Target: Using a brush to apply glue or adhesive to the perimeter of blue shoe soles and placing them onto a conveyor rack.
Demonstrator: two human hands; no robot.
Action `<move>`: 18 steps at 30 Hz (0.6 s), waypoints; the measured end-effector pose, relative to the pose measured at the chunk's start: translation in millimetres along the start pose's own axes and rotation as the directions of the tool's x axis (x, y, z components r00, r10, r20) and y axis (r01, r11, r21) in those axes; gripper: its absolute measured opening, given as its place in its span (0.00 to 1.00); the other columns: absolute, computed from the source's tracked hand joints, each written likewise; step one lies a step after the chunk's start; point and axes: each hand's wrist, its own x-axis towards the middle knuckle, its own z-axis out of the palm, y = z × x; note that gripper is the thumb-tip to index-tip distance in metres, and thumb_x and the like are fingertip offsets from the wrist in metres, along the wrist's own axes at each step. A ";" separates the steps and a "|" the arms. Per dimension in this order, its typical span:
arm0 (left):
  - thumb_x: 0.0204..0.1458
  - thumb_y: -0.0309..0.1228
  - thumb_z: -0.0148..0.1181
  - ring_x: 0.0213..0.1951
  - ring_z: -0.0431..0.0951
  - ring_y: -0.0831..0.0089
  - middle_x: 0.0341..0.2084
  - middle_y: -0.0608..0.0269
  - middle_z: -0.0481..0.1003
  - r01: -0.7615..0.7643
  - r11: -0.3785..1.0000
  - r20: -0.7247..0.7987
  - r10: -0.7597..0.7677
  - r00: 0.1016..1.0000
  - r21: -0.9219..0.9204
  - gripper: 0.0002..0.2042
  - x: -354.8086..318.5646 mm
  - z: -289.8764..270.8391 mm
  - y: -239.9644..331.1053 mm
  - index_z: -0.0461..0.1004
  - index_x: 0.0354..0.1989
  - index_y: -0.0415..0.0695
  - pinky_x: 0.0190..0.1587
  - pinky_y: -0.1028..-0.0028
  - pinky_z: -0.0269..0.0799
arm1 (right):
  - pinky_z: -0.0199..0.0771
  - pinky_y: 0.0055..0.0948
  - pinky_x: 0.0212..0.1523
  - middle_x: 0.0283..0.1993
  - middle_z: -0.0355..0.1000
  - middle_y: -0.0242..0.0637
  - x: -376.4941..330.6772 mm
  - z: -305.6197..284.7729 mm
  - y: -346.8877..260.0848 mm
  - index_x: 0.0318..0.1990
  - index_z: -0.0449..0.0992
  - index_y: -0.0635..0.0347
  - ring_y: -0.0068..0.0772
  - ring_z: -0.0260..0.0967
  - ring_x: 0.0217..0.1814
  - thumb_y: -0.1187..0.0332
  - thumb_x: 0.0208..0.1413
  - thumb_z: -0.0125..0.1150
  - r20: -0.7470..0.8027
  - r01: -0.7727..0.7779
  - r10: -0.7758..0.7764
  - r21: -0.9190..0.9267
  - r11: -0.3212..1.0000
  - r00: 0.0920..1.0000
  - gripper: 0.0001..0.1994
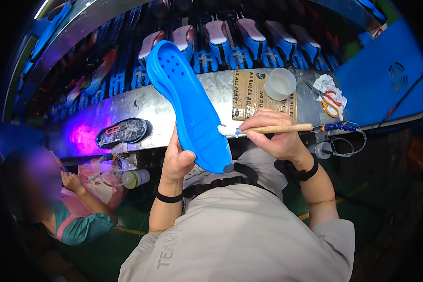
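Here the right hand (pixel 283 142) holds the brush (pixel 297 128) nearly level.

Sole (pixel 192 103) is in your left hand (pixel 177 157), far end pointing at the row of shoes (pixel 217 33) behind the bench (pixel 211 89). Brush (pixel 277 129) is in your right hand (pixel 278 141), head at the sole's right edge. Beyond that hand: cardboard (pixel 249 96) on the bench, cup (pixel 280 84) on it. Right of those, scissors (pixel 332 108) partly on crumpled paper (pixel 324 83). Second sole (pixel 131 127) lies on the bench to your left; co-worker (pixel 87 225) further left, your side.
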 end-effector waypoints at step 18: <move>0.39 0.59 0.76 0.61 0.74 0.44 0.64 0.38 0.66 -0.077 0.992 0.005 0.077 0.997 0.101 0.60 9.9 18.4 14.8 0.51 0.73 0.33 0.61 0.51 0.75 | 0.74 0.32 0.33 0.30 0.79 0.40 -7.9 7.7 -2.8 0.37 0.83 0.65 0.37 0.75 0.29 0.77 0.51 0.66 -0.088 0.136 -0.134 0.014 0.991 0.987 0.06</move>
